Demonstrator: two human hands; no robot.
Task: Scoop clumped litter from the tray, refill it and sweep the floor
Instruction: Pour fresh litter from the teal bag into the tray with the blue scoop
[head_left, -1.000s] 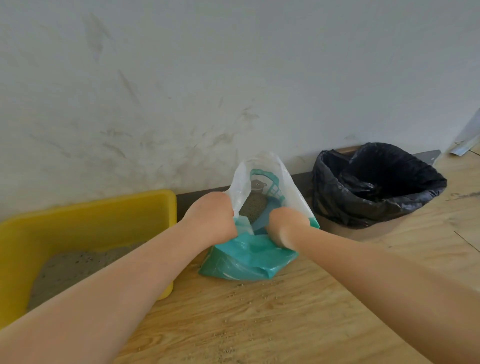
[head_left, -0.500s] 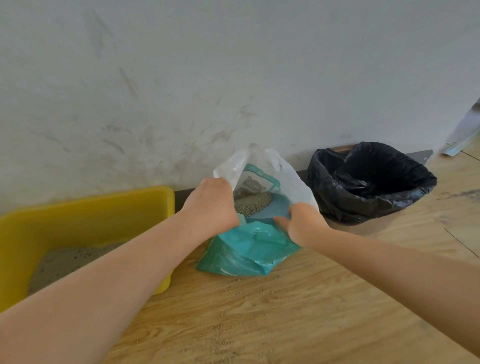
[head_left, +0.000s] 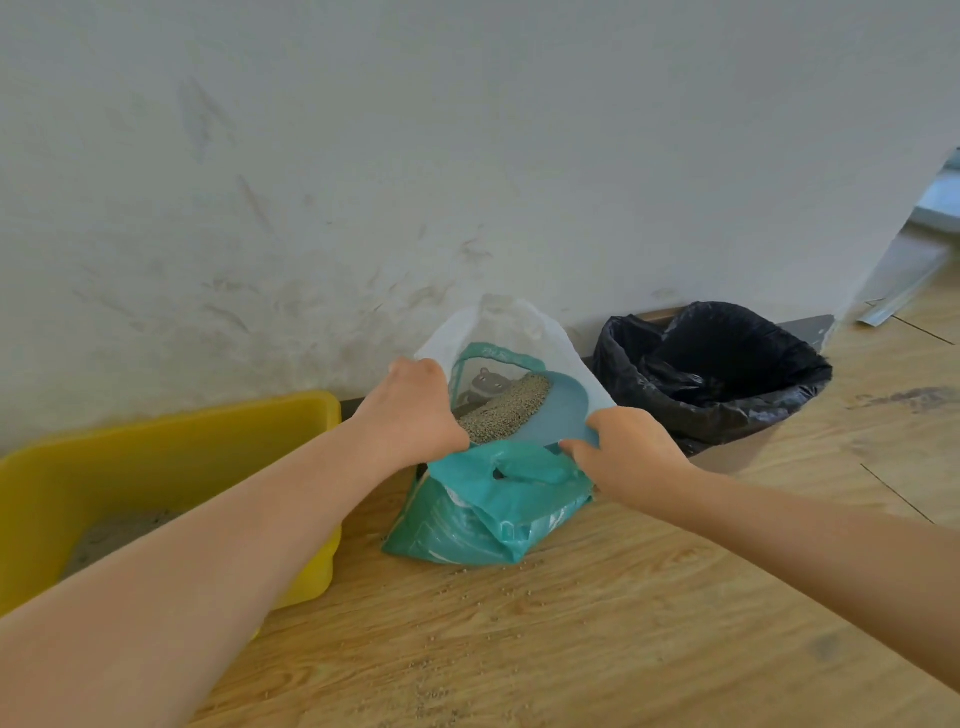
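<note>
A teal and white litter bag (head_left: 483, 514) stands on the wooden floor against the wall, its mouth pulled open. My left hand (head_left: 410, 415) grips the bag's left rim. My right hand (head_left: 623, 457) holds a blue scoop (head_left: 550, 415) that rises from the bag's mouth, loaded with grey-brown litter granules (head_left: 506, 410). A yellow litter tray (head_left: 171, 457) with grey litter in its bottom sits to the left of the bag, partly hidden by my left forearm.
A bin lined with a black bag (head_left: 717, 379) stands right of the litter bag against the white wall. Loose litter granules (head_left: 467, 587) are scattered on the floor in front of the bag. A grey metal strip (head_left: 904, 291) lies at the far right.
My right hand has drawn back and up out of the bag, bringing the blue scoop with litter into view. The bag's mouth has spread wider. My left hand has kept its grip.
</note>
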